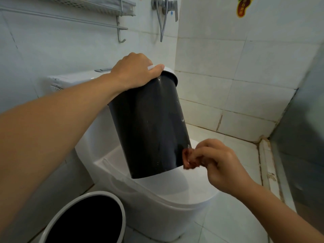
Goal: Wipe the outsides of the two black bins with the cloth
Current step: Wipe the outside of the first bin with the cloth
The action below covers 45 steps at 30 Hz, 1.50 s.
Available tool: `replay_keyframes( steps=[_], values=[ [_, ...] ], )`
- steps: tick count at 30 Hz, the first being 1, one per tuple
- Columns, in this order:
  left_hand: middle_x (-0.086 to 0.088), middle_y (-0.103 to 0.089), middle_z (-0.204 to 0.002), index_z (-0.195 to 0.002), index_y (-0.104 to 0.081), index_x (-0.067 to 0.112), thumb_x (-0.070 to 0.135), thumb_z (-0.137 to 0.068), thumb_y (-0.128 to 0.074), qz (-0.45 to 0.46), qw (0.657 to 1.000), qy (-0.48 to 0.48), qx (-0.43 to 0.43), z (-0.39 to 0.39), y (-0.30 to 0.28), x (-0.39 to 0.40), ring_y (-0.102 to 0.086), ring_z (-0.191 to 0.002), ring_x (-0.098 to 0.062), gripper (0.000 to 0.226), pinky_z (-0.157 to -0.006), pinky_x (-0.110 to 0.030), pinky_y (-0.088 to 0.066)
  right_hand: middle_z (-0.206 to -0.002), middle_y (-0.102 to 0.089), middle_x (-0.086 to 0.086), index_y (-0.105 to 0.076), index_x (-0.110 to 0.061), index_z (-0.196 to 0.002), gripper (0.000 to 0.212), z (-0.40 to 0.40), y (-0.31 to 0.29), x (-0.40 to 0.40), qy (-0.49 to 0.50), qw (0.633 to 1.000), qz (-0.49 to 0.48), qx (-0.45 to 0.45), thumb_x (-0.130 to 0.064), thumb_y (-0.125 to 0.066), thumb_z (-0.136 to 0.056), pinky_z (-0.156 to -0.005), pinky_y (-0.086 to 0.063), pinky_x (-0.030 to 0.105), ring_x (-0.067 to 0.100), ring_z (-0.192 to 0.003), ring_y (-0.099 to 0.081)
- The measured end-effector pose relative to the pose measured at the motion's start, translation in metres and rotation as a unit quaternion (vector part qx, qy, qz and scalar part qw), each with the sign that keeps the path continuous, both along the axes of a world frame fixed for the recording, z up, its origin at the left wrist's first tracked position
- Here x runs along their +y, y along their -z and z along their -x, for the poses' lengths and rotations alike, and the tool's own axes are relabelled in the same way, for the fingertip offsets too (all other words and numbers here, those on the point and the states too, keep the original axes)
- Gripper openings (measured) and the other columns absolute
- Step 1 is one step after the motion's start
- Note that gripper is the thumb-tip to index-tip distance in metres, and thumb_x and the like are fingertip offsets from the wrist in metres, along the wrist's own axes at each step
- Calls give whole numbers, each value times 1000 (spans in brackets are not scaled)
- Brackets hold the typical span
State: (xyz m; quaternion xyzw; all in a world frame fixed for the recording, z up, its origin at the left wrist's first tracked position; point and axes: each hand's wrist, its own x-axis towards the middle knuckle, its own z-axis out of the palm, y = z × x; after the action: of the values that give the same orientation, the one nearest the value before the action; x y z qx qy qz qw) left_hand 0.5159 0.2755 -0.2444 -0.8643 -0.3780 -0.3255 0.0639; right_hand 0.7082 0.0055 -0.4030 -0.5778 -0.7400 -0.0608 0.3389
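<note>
**Bin held by its rim alone**

The left hand (pixel 135 71) curls its grip over the raised black bin (pixel 149 123) rim; the right hand (pixel 215 158) pinches the cloth (pixel 188 159) against its lower edge. Hard rubbing could twist it loose onto the toilet (pixel 157 199). The second bin (pixel 84 220) stands on the floor, lower left.

Both forearms are showing bare as far as the frame reaches, with no sleeve edge visible; the left hand (pixel 135 71) and right hand (pixel 222 163) are seemingly wearing nothing.
</note>
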Motion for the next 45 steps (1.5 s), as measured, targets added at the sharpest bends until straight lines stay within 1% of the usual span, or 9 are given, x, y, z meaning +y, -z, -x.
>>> replay_keyframes(
  steps=[2,6,16,22,31,35,39,42,45],
  values=[
    [-3,-46,-56,-55,-40,15,71,-91,-37,-1,1000,2,-1,-1,0,-3,-43,-52,-21,66,-51,-32,-29,-105,-65,2,-78,-14,-99,43,4,-11,9,21,997,-67,28,22,-65,-79,-74,-59,29,23,-97,-61],
    [-4,-43,-56,-55,-36,15,69,-91,-36,-6,1000,11,9,-5,-3,-9,-41,-52,-23,65,-52,-33,-28,-109,-67,7,-79,-13,-106,37,21,-33,39,10,991,-129,36,14,-65,-87,-81,-57,42,29,-102,-61],
    [-3,-46,-58,-57,-41,15,70,-90,-37,15,1000,8,-1,-2,-2,-2,-42,-53,-21,65,-52,-32,-31,-108,-64,2,-77,-23,-106,36,51,2,-11,-98,967,-4,-237,-5,-78,-75,-70,-54,30,20,-92,-56],
    [-1,-42,-56,-55,-37,17,68,-92,-39,12,1000,9,-3,-1,-3,-7,-40,-52,-20,63,-52,-32,-27,-110,-62,8,-76,-17,-111,36,64,-24,1,-66,981,-69,-166,-6,-54,-84,-73,-46,25,22,-96,-53],
    [-1,-44,-57,-56,-38,17,69,-90,-40,28,1000,5,-8,0,-3,-11,-41,-52,-20,62,-53,-32,-28,-101,-62,-7,-77,-31,-100,37,89,-1,-10,-122,953,60,-270,-21,-88,-66,-74,-47,23,12,-89,-51],
    [-2,-47,-58,-57,-42,16,70,-90,-36,19,1000,9,3,4,-3,-11,-43,-54,-21,63,-54,-32,-31,-101,-60,-3,-77,-23,-95,37,55,-9,-12,-70,993,0,-93,8,-74,-74,-70,-55,32,18,-93,-56],
    [-1,-57,-68,-68,-54,17,64,-96,-36,24,996,79,13,13,-5,-13,-54,-67,-23,57,-62,-37,-40,-102,-64,2,-78,-15,-102,39,26,-26,4,44,991,-110,62,16,-71,-80,-70,-58,35,21,-91,-62],
    [9,-66,-87,-89,-62,35,50,-100,-44,69,988,137,16,21,-11,-16,-61,-87,-16,25,-77,-34,-46,-102,-65,-2,-79,-18,-102,40,24,-21,12,44,985,-121,110,16,-71,-81,-75,-58,32,15,-94,-63],
    [8,-68,-83,-90,-65,40,33,-93,-51,122,983,139,20,24,-27,-22,-63,-85,-12,16,-72,-29,-46,-106,-65,-4,-79,-19,-105,37,27,-13,19,35,986,-122,112,11,-71,-85,-82,-57,30,16,-100,-63]
  ],
)
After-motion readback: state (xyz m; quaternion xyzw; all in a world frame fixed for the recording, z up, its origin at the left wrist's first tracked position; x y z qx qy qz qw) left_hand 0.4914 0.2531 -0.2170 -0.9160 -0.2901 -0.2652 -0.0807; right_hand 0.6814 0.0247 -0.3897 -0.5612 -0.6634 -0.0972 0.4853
